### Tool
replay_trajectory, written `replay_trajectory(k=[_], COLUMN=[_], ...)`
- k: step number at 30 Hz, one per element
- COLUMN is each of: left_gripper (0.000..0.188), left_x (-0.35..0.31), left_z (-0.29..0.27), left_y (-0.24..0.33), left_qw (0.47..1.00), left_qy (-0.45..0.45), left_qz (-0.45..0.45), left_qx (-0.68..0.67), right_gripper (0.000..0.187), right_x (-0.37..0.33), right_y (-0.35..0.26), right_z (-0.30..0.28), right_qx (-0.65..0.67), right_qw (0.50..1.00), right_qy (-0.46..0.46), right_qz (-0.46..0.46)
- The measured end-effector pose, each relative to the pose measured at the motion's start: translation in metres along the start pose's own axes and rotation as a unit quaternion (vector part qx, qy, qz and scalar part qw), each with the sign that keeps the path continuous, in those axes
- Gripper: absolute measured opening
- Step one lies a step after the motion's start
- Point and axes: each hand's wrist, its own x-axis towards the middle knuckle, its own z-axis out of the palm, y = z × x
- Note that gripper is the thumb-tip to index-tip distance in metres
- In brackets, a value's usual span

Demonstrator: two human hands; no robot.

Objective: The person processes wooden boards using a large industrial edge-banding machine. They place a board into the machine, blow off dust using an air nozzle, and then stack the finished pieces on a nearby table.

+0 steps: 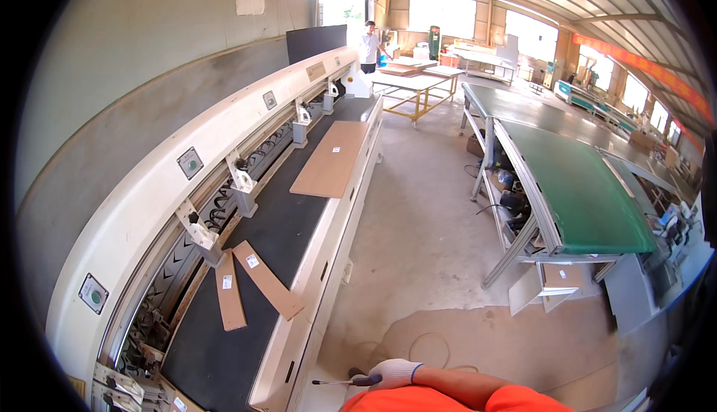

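My right hand [397, 372], in a white knit glove, is closed at the lower middle of the view. It holds a screwdriver [364, 380] with a dark handle, its thin shaft pointing left toward the machine. My left hand is out of view. To the left, on the black belt [224, 360] of a long white machine, two narrow brown panels [231, 292] [267, 279] lie at an angle to each other, each with a white label. Farther along the belt lies a wider brown panel [332, 160], also labelled. My hand touches none of the panels.
The machine's white beam [149, 166] runs along the wall, with green buttons and clamps. At right stands a green-topped conveyor table [560, 180], with boards [553, 285] underneath. A cable loop [429, 348] lies on the floor. Beyond, a person [369, 46] stands beside stacked panels [407, 66].
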Motion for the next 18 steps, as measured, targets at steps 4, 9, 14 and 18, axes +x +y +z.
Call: replay_trajectory(k=[4, 9, 14, 18], left_gripper=[0.132, 0.130, 0.128, 0.127], left_x=[-0.016, -0.040, -0.067, -0.074], left_z=[0.005, -0.004, -0.007, -0.007], left_y=[0.046, 0.088, 0.137, 0.156], left_qw=[0.999, 0.996, 0.987, 0.982], left_qy=[-0.003, 0.020, 0.025, 0.021], left_qz=[0.041, 0.092, 0.159, 0.188], left_qx=[-0.004, -0.011, -0.013, -0.010], right_gripper=[0.036, 0.034, 0.029, 0.028], right_x=[0.010, 0.018, 0.019, 0.014], right_y=[0.018, 0.008, 0.019, 0.016], right_z=[0.014, 0.013, 0.022, 0.019], right_qx=[0.016, 0.021, 0.039, 0.032], right_qw=[0.998, 0.998, 0.992, 0.992], right_qy=[0.050, 0.053, 0.114, 0.119], right_qz=[-0.020, -0.036, -0.028, -0.021])
